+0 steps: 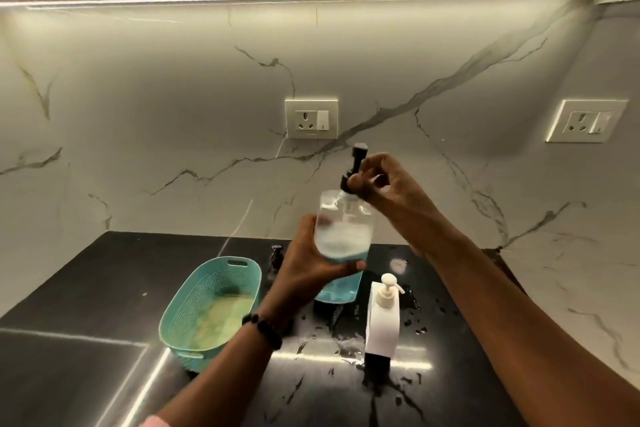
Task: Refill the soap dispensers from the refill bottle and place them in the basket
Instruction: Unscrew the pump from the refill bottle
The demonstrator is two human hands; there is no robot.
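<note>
Clear dispenser (343, 229) held up in the air above the bench (104, 288), at about 12 o'clock from the white dispenser (382, 315) standing on the bench. Body transparent and rigid-looking, probably hard plastic; blue liquid in the bottom part, pale foam above it. Judged moderately heavy and bottom-weighted, so the lower body is the sensible place to grip. Droplets lie on the bench around 3 o'clock of the white dispenser, so the wall may be wet and slippery; a full wrap seems safer than a fingertip hold.

Left hand (311, 270): fingers curled round the lower body of the clear dispenser, thumb across the front, closed firmly on it and carrying its weight.

Right hand (381, 184): thumb and fingertips pinched together on the black pump head (355, 166) at the collar. Appears to be twisting it; whether on or off cannot be told. The pump stem is thin and likely the weakest part, so torque belongs at the collar, not the nozzle.

Teal basket (211, 308) sits on the bench at about 9 o'clock from the white dispenser, no dispenser in it yet. A dark pump top (276, 253) shows beyond the basket, partly hidden by the left hand
</note>
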